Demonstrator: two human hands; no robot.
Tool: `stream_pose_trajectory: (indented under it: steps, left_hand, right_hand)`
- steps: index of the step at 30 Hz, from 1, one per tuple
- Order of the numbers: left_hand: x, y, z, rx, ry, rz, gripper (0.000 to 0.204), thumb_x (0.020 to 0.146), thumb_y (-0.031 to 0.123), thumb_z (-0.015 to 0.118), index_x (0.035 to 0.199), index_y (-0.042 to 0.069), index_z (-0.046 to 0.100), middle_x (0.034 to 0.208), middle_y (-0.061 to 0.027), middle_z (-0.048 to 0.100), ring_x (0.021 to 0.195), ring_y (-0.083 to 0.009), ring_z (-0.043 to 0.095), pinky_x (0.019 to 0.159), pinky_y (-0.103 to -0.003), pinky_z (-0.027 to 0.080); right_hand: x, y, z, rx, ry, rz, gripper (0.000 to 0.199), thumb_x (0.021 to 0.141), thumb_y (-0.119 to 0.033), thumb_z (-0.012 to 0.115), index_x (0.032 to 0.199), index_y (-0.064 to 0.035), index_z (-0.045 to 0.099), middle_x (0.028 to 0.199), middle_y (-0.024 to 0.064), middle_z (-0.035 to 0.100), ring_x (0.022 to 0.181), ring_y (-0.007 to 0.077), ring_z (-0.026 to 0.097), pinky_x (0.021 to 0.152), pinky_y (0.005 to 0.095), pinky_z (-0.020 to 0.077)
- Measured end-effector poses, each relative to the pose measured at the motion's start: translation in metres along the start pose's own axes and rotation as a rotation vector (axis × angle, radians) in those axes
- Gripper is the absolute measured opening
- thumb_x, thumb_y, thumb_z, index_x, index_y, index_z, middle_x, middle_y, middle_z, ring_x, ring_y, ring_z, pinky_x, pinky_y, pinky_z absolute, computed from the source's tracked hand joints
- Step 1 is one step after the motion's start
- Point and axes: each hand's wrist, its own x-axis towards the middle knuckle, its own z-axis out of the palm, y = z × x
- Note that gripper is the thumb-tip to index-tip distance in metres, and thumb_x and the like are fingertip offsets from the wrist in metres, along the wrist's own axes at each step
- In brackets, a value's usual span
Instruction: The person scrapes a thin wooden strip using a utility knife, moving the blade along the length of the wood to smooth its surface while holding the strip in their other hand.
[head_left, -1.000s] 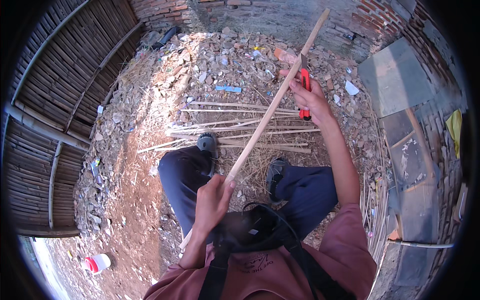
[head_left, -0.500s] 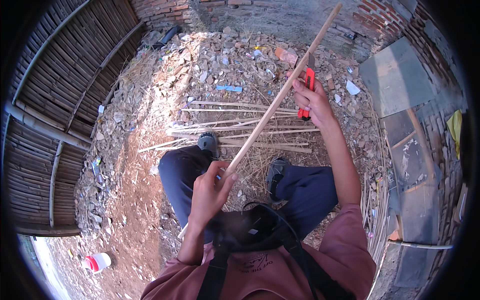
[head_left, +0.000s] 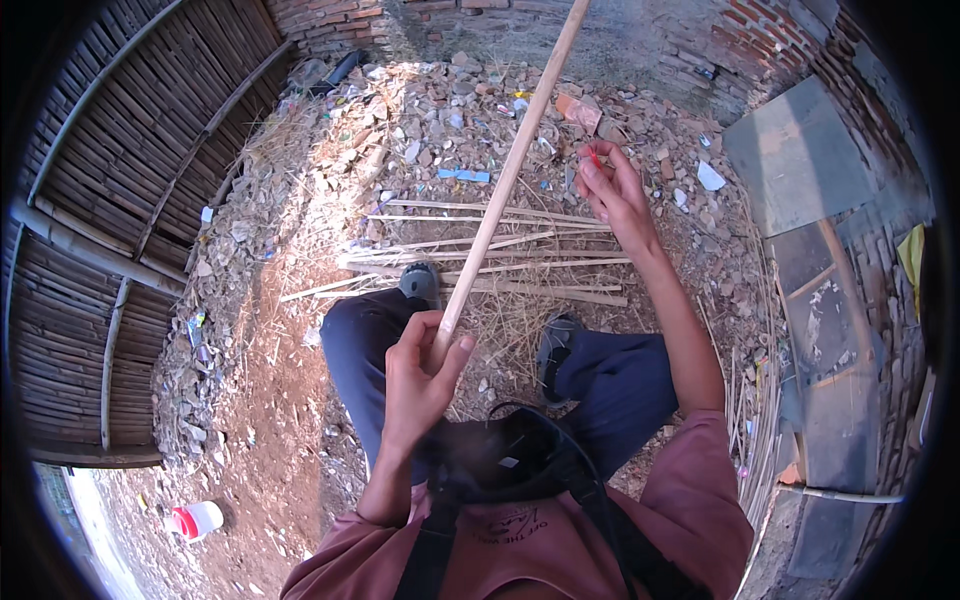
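Observation:
My left hand (head_left: 418, 378) is closed round the lower part of a long, pale bamboo strip (head_left: 513, 168), which slants up and away to the far edge of the view. To the right of the strip, and apart from it, my right hand (head_left: 620, 195) is closed on a red utility knife (head_left: 595, 157). Only a small red bit of the knife shows between the fingers; its blade cannot be made out. Several similar bamboo strips (head_left: 560, 264) lie crosswise on the ground beyond my feet.
Stony rubble with litter covers the ground up to a brick wall (head_left: 480, 25). A bamboo-slat wall (head_left: 110, 130) stands at left. Grey panels (head_left: 800, 150) lean at right. A white container with a red lid (head_left: 195, 521) lies at near left. More strips (head_left: 735, 400) lie at right.
The bamboo strip has swung to a steeper angle, its far end moving left. My right hand has come off the strip and turned, so the knife is now mostly hidden.

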Motion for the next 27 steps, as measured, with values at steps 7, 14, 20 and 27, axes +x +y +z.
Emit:
stream_pose_trajectory:
  steps: [7,14,20,27]
  left_hand:
    - [0.006,0.013,-0.002,-0.133,0.066,-0.014,0.051,0.088,0.006,0.089,0.127,0.002,0.055,0.079,0.0038,0.061,0.071,-0.0011,0.052,0.064,-0.019,0.042]
    - [0.01,0.016,0.002,-0.222,0.039,0.014,0.059,0.083,0.003,0.093,0.123,0.004,0.049,0.084,0.0013,0.065,0.071,-0.0015,0.054,0.062,-0.018,0.044]
    - [0.011,0.014,0.003,-0.309,0.026,0.019,0.058,0.085,-0.003,0.089,0.126,0.004,0.048,0.102,-0.0045,0.071,0.08,-0.0018,0.058,0.068,-0.017,0.048]
    - [0.009,0.009,-0.001,-0.39,-0.026,0.045,0.06,0.088,-0.005,0.085,0.133,0.004,0.046,0.119,-0.0087,0.067,0.095,-0.0048,0.063,0.079,-0.019,0.052]
  right_hand:
    - [-0.029,-0.017,0.039,-0.194,-0.294,-0.156,0.031,0.106,-0.029,0.068,0.124,-0.0046,0.061,0.094,0.0058,0.073,0.079,0.0138,0.069,0.07,0.0281,0.0521]
    - [-0.06,-0.01,0.081,-0.475,-0.495,-0.464,0.029,0.098,-0.029,0.077,0.115,-0.0056,0.071,0.099,0.0126,0.077,0.084,0.0286,0.078,0.074,0.0397,0.0615]
    - [-0.067,-0.007,0.091,-0.494,-0.607,-0.49,0.028,0.096,-0.027,0.078,0.116,-0.0072,0.074,0.099,0.0091,0.077,0.078,0.0257,0.076,0.068,0.0379,0.0602]
    - [-0.068,-0.001,0.095,-0.462,-0.6,-0.555,0.026,0.095,-0.024,0.079,0.114,-0.0077,0.075,0.094,0.0079,0.075,0.077,0.0263,0.075,0.066,0.0383,0.0592]
